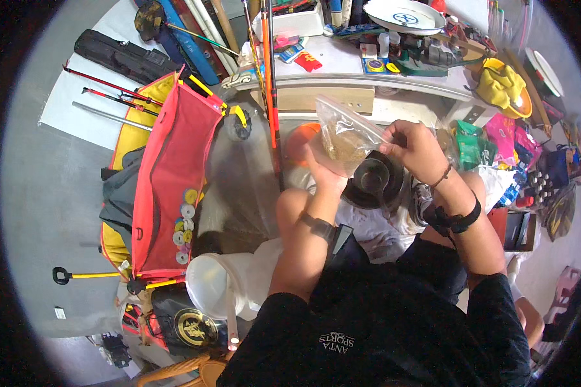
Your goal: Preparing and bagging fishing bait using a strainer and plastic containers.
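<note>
A clear zip-lock plastic bag (344,138) with brown, grainy powder in its lower part is held up before me. My left hand (328,171) cups the bag's bottom from the left, its fingers partly behind the plastic. My right hand (413,145) pinches the top corner at the zip strip. Whether the zip is sealed, I cannot tell. Below the bag sits a dark round basin (397,186) with a smaller clear bowl (369,175) in it. An orange bowl (302,142) lies behind my left hand.
Orange and black fishing rods (272,96) stand left of the bag. A red mesh-topped bag (179,159) and a white plastic bucket (208,285) are on my left. Ahead runs a cluttered white table (339,63). Colourful packets (469,142) and a yellow bowl with cloth (506,89) lie right.
</note>
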Demonstrator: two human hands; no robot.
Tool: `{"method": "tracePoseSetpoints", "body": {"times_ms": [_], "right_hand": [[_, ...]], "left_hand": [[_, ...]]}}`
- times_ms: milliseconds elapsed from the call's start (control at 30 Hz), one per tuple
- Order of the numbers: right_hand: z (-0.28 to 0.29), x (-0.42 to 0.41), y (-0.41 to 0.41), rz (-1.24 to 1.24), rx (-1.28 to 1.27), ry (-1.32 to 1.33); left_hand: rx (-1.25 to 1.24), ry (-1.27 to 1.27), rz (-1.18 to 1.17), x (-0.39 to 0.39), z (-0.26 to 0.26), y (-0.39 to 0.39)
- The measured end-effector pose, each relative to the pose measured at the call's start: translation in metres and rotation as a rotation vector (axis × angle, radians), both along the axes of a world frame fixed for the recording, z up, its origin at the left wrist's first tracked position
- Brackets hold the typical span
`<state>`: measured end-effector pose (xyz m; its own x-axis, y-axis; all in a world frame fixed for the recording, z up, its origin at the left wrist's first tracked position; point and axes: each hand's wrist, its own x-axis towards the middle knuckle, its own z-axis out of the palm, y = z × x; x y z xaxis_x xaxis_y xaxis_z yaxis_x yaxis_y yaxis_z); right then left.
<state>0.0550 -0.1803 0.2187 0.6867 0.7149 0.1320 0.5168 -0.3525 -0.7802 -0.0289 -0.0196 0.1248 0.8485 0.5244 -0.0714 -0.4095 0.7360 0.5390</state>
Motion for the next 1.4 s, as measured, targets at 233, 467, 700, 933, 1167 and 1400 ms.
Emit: {"method": "tracePoseSetpoints", "body": {"times_ms": [233,467,700,933,1167,1400], "right_hand": [[-0.002,0.002,-0.004,0.011,0.114,0.041],[-0.001,-0.001,-0.002,0.020,0.040,-0.016],[-0.001,0.001,0.003,0.032,0.069,-0.023],[0.003,-0.003,0.007,-0.005,-0.023,-0.006],[0.004,-0.003,0.011,-0.017,0.065,-0.083],[0.003,-0.003,0.013,-0.025,0.132,-0.022]], "left_hand": [[-0.067,-0.170,-0.054,0.002,-0.027,0.011],[-0.106,-0.124,-0.036,0.000,-0.028,0.012],[-0.086,-0.194,-0.085,-0.001,-0.023,0.011],[-0.165,-0.164,-0.087,0.004,-0.044,0.018],[-0.136,-0.100,-0.053,0.005,-0.051,0.015],[-0.114,-0.050,-0.003,0.007,-0.054,0.012]]}}
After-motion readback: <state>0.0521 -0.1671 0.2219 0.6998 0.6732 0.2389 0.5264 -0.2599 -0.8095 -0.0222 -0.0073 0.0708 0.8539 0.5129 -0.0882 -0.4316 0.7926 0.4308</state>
